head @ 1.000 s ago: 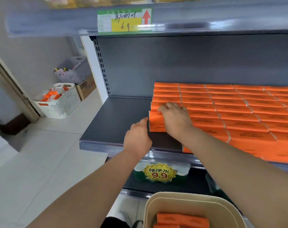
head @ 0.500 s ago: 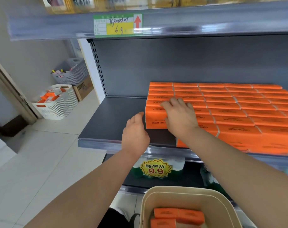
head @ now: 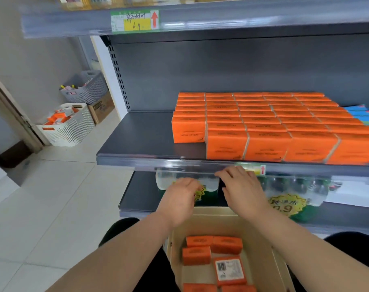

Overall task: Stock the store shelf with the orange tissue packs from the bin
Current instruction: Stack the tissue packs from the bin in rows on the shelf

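Orange tissue packs were stacked in rows on the right of the grey shelf, and a few more lay loose in the beige bin below. Both hands were held empty over the bin's far rim: the left hand with fingers loosely curled, the right hand with fingers relaxed and spread.

I'm watching the grey shelf carrying orange tissue packs, rows running from near edge toward far wall, blue packs lying just right of them

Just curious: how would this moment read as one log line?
left hand empty | right hand empty | both above bin | orange tissue packs in bin | shelf partly filled
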A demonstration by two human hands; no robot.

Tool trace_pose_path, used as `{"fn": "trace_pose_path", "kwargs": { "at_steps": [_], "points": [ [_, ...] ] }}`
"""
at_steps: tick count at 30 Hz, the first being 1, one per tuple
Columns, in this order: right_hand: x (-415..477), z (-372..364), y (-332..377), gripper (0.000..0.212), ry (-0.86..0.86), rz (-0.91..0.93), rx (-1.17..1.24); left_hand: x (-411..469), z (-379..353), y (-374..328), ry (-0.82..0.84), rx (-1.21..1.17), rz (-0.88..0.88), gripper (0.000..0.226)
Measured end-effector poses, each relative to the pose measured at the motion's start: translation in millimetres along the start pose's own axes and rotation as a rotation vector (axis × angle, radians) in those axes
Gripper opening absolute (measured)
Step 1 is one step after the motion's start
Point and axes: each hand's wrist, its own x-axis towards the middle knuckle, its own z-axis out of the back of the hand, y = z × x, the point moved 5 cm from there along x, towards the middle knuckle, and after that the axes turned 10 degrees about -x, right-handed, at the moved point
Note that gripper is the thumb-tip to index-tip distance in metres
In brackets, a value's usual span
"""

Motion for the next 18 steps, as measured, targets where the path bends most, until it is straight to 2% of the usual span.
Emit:
{"fn": "trace_pose_path", "kwargs": {
  "at_steps": [3, 8, 11, 15, 18],
  "points": [
    [-46, -25, -8, 0.060, 0.168, -0.021, -0.009, -15, -33, -3, 0.209, 0.088, 0.078, 0.046],
    [-115, -66, -27, 0.048, 0.505, -0.071, -0.019, -31, -76, -8, 0.422, 0.207, 0.100, 0.043],
    [-130, -85, -24, 0.046, 0.558, -0.121, 0.043, -42, -104, -9, 0.535, 0.247, 0.145, 0.033],
    [-145, -114, -20, 0.049, 0.636, -0.131, 0.054, -45, -126, -10, 0.628, 0.274, 0.132, 0.037],
    [-155, -139, -17, 0.042, 0.690, -0.154, 0.074, -44, -139, -3, 0.670, 0.280, 0.178, 0.039]
  ]
}}
